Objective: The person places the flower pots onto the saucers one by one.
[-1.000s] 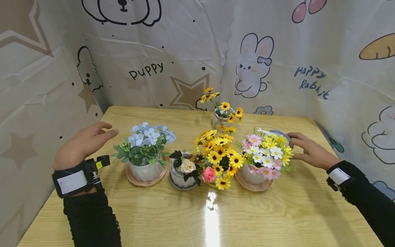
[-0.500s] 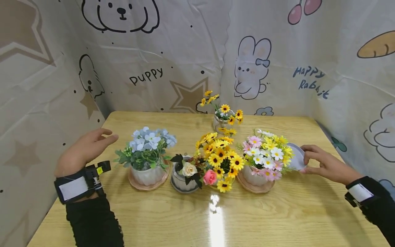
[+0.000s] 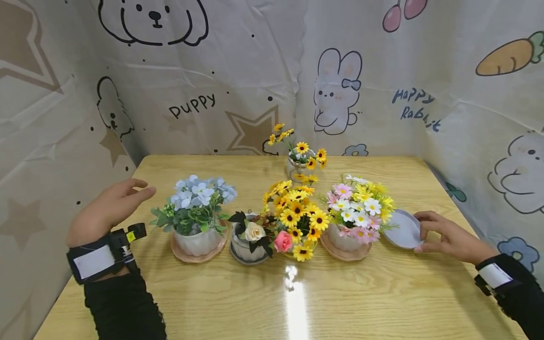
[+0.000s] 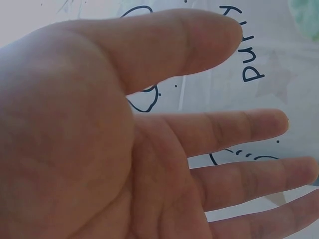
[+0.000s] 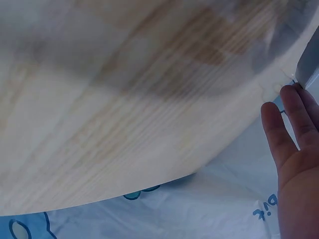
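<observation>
At the right side of the table, my right hand [image 3: 448, 238] pinches the edge of a small blue-grey saucer [image 3: 403, 230] between thumb and fingers. In the right wrist view, only a sliver of the saucer [image 5: 310, 62] shows by the fingertips. Just left of it stands a white pot [image 3: 345, 240] with pink, white and yellow daisies [image 3: 361, 208] on a pink saucer [image 3: 327, 249]. My left hand [image 3: 108, 208] hovers with extended fingers, holding nothing, left of the blue hydrangea [image 3: 201, 193] in its white pot [image 3: 197, 243].
Between those pots stand a grey pot with a cream rose [image 3: 255, 232] and a bunch of yellow sunflowers [image 3: 297, 215] beside a pink rose [image 3: 283, 241]. A small pot [image 3: 296, 170] of sunflowers sits farther back. A printed curtain [image 3: 255, 71] surrounds the wooden table [image 3: 238, 297].
My right hand has drawn the blue-grey saucer from behind the daisies rightward and nearer, lowering it beside the daisy pot. My left hand has stayed about where it was.
</observation>
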The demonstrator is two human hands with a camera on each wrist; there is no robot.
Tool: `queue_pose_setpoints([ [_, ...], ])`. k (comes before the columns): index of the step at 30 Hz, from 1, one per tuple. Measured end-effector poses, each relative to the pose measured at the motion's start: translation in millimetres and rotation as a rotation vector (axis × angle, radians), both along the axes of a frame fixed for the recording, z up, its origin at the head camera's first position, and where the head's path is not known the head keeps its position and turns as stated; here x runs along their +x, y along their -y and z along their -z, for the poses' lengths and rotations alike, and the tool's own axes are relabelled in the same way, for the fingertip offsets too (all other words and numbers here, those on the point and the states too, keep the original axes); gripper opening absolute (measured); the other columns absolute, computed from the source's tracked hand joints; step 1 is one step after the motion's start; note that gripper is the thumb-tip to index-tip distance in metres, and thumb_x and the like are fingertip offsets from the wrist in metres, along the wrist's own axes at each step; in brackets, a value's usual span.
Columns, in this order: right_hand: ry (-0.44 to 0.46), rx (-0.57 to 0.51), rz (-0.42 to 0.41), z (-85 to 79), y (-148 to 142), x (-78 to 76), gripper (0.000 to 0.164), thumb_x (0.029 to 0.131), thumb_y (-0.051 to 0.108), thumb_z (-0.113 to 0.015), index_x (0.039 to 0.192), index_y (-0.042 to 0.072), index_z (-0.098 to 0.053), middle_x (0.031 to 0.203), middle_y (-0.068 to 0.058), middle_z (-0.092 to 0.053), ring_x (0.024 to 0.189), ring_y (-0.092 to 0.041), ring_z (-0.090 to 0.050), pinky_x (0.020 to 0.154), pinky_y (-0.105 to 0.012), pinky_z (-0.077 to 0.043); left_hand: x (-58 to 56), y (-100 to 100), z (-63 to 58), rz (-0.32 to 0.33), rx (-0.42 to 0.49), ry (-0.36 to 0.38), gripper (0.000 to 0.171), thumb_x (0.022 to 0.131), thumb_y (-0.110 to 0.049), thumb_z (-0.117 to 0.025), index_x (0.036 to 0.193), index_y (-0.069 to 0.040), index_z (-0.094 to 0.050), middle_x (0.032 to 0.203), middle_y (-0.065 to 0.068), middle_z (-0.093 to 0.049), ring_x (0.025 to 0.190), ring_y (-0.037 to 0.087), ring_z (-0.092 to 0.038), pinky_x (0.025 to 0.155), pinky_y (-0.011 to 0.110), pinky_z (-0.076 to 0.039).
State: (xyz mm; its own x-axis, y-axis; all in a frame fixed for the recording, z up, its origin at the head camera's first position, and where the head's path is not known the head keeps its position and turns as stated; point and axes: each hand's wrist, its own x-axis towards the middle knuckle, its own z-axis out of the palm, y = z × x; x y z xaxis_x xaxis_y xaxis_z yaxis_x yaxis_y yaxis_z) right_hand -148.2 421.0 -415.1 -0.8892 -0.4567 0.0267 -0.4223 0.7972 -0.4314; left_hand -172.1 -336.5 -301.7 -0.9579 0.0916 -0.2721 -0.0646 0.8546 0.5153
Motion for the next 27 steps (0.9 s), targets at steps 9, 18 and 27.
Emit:
queue_pose_setpoints([
  [9,-0.027,0.012,-0.072,4.8,0.5,-4.4,0.039,0.082,0.028,-0.095,0.083,0.033,-0.056,0.135,-0.022,-0.062,0.118,-0.043,-0.061,0.09,-0.029,-0.053,1.9,4.2,6.1,0.001,-0.009,-0.012,0.081,0.116,-0.05,-0.032,0.156,0.021,-0.026,0.153,0.051,-0.03,0.136,0.067,-0.038,0.105,0.076,-0.041],
  [18,0.034,0.019,-0.077,10.3,0.5,-8.0,0.037,0.08,0.032,-0.096,0.084,0.031,-0.059,0.137,-0.023,-0.062,0.12,-0.043,-0.06,0.093,-0.024,-0.05,1.3,7.1,7.5,-0.023,0.002,0.002,0.083,0.115,-0.053,-0.032,0.156,0.02,-0.026,0.155,0.05,-0.028,0.137,0.067,-0.036,0.106,0.078,-0.039],
  [27,-0.013,0.036,-0.046,-16.1,4.7,-21.5,0.062,0.067,0.029,-0.104,0.114,0.013,-0.068,0.147,-0.031,-0.05,0.129,-0.056,-0.051,0.094,-0.074,-0.049,1.5,5.6,4.8,-0.017,0.02,0.012,0.086,0.114,-0.056,-0.032,0.158,0.017,-0.025,0.158,0.048,-0.025,0.139,0.066,-0.033,0.105,0.077,-0.038],
])
